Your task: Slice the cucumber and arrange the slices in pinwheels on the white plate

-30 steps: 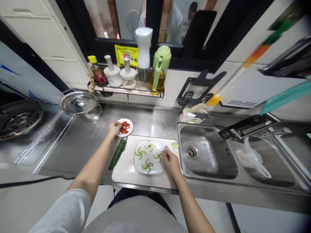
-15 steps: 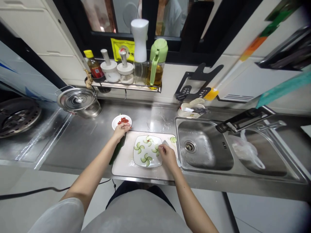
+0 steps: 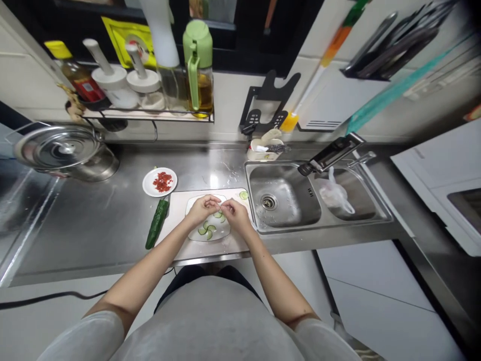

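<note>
My left hand [image 3: 204, 209] and my right hand [image 3: 236, 214] meet over a white square plate [image 3: 193, 234]. Both are closed in a pinch, fingertips nearly touching; whatever is between them is too small to make out. Thin cucumber slices [image 3: 207, 230] form a pinwheel on the plate's near part, and more show below my fingers. My hands cover the plate's far part. Under the plate lies a pale cutting board [image 3: 179, 201]. To the left, a small white dish [image 3: 147, 186] holds small red pieces [image 3: 163, 182].
A dark green cucumber [image 3: 157, 223] lies left of the board. One cucumber slice [image 3: 243, 195] rests at its far right corner. The double sink [image 3: 285, 200] adjoins on the right. A lidded steel pot [image 3: 93, 163] stands left, below a rack [image 3: 180, 116] of seasonings.
My left hand has moved from the dish of red pieces to above the plate, meeting my right hand, which has shifted inward over the plate. The camera view has turned right.
</note>
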A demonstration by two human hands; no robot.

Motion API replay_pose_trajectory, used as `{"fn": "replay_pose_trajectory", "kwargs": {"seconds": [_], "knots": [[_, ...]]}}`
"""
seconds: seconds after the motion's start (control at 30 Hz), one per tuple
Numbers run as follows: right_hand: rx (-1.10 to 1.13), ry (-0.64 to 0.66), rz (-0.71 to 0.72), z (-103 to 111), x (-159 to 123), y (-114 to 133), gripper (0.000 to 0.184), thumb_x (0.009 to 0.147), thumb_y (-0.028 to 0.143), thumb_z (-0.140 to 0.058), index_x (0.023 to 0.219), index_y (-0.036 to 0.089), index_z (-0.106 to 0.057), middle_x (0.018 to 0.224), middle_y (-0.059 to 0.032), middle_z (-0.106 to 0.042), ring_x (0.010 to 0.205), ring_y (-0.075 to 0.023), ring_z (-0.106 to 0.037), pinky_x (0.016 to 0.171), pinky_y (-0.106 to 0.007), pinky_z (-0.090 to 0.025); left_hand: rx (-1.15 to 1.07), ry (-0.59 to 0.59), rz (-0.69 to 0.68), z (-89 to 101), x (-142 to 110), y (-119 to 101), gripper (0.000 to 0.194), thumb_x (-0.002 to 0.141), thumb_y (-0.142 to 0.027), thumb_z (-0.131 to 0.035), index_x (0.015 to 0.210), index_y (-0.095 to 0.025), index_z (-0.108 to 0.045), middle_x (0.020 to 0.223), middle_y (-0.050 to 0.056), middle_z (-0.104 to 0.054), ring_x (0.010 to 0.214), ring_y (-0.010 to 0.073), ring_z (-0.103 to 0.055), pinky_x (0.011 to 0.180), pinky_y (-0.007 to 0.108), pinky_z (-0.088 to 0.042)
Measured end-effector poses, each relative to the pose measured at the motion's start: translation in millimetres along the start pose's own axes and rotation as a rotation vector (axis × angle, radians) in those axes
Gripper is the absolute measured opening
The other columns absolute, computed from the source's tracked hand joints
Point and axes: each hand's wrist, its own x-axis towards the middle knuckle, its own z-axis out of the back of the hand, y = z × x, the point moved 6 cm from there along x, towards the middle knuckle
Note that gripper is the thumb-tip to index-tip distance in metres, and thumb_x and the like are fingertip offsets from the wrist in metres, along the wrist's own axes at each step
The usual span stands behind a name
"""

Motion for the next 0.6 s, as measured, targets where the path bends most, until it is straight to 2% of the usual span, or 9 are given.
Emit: {"fn": "replay_pose_trajectory", "kwargs": {"seconds": [0.13,0.23,0.33,0.4,0.6], "knots": [[0.002,0.013,-0.008,5,0,-7,0.019,0.084,0.034,-0.052,0.083,0.019,-0.065,0.075,-0.0001,-0.063,0.07,-0.0135,-0.053,0.065,-0.022,-0.038,-0.004,0.012,-0.024,-6.0,2,2,0.041,0.065,-0.043,-0.072,0.095,-0.017,-0.064,0.077,0.003,-0.066,0.07,0.0134,-0.061,0.069,0.027,-0.047],[0.007,0.003,-0.05,7,1,-19,0.021,0.084,0.034,-0.052,0.083,0.019,-0.066,0.074,0.0005,-0.063,0.068,-0.013,-0.053,0.064,-0.022,-0.038,0.047,-0.082,-0.05,1.7,4,7,0.035,0.068,-0.038,-0.068,0.095,-0.017,-0.065,0.075,0.001,-0.066,0.068,0.0126,-0.059,0.068,0.026,-0.046],[-0.04,0.013,-0.103,2,0,-32,0.02,0.084,0.033,-0.052,0.081,0.019,-0.066,0.071,0.0014,-0.061,0.065,-0.0127,-0.052,0.061,-0.022,-0.036,0.222,-0.239,-0.021,13.4,1,16,0.026,0.071,-0.031,-0.064,0.093,-0.019,-0.066,0.074,-0.001,-0.065,0.064,0.0122,-0.057,0.066,0.025,-0.044],[-0.099,0.039,-0.144,-4,-2,-39,0.018,0.083,0.032,-0.053,0.081,0.02,-0.067,0.069,0.002,-0.061,0.064,-0.0127,-0.052,0.06,-0.022,-0.035,0.382,-0.298,0.014,15.7,-3,21,0.022,0.072,-0.029,-0.063,0.093,-0.021,-0.067,0.075,-0.002,-0.066,0.067,0.0136,-0.058,0.068,0.026,-0.043],[-0.301,0.091,-0.215,-20,-6,-43,0.017,0.086,0.032,-0.054,0.083,0.022,-0.068,0.073,0.0009,-0.064,0.068,-0.0138,-0.054,0.059,-0.023,-0.032,0.742,-0.293,0.055,1.0,-8,23,0.015,0.076,-0.028,-0.063,0.089,-0.025,-0.067,0.083,0.001,-0.068,0.089,0.022,-0.06,0.08,0.033,-0.038]]}}
